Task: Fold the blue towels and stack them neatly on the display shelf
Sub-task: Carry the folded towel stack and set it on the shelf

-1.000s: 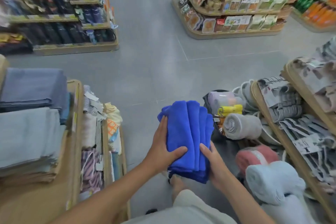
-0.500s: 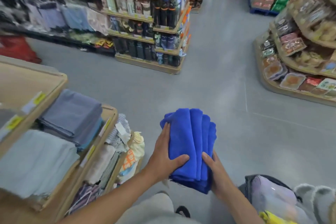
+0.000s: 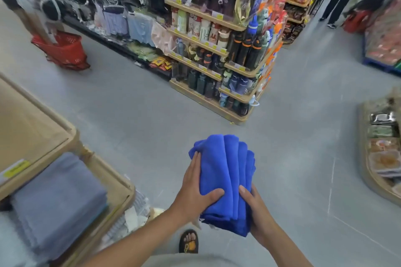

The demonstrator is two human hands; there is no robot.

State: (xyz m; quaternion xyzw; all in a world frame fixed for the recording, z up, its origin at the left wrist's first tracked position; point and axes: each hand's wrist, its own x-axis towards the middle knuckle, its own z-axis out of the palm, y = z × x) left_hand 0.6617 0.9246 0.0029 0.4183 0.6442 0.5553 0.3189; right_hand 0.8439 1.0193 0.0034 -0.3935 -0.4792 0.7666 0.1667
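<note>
Grey shop floor [image 3: 152,115] lay below the folded stack of bright blue microfibre towels [image 3: 223,171], held mid-air with your left hand [image 3: 195,188] and right hand [image 3: 258,214] both clamping its near end. Unsupported far folds could have splayed before reaching the wooden display shelf [image 3: 112,178] at your left.

Now blue towels [image 3: 225,175] opposite a bottle shelf [image 3: 217,50], red basket [image 3: 63,50] newly in view far left.
</note>
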